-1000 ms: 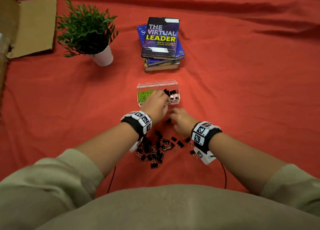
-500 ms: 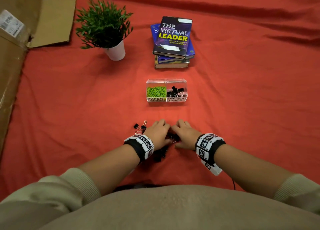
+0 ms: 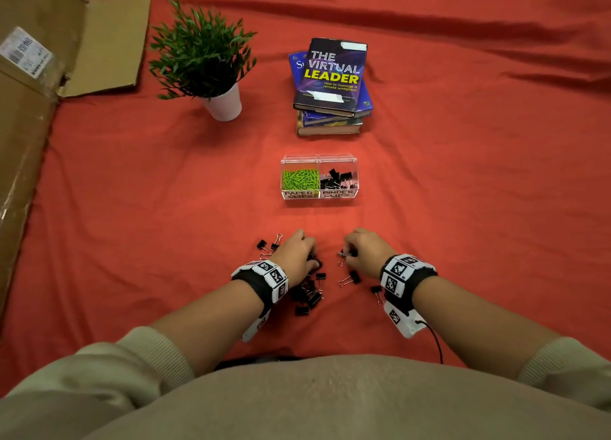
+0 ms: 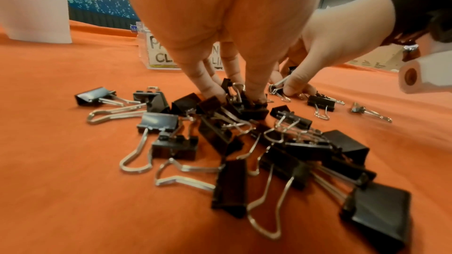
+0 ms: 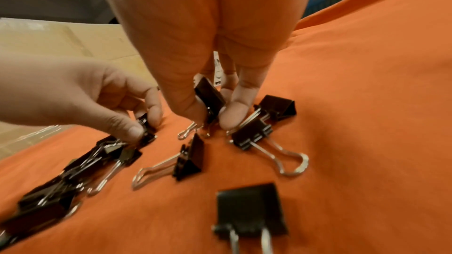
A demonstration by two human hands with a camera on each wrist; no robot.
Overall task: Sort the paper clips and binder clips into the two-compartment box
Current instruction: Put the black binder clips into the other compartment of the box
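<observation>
A black binder clip (image 5: 210,97) is pinched by the right hand (image 3: 365,251). Another from the pile (image 3: 309,295) is pinched by the left hand (image 3: 294,257). The two-compartment box (image 3: 319,197) sits ahead of both hands.

We see binder clips (image 4: 288,154) with matt black bodies and shiny metal wire handles lying on a soft, creased orange-red cloth (image 3: 463,208); the two-compartment box (image 3: 319,178) is clear, glossy plastic with paper labels.
</observation>
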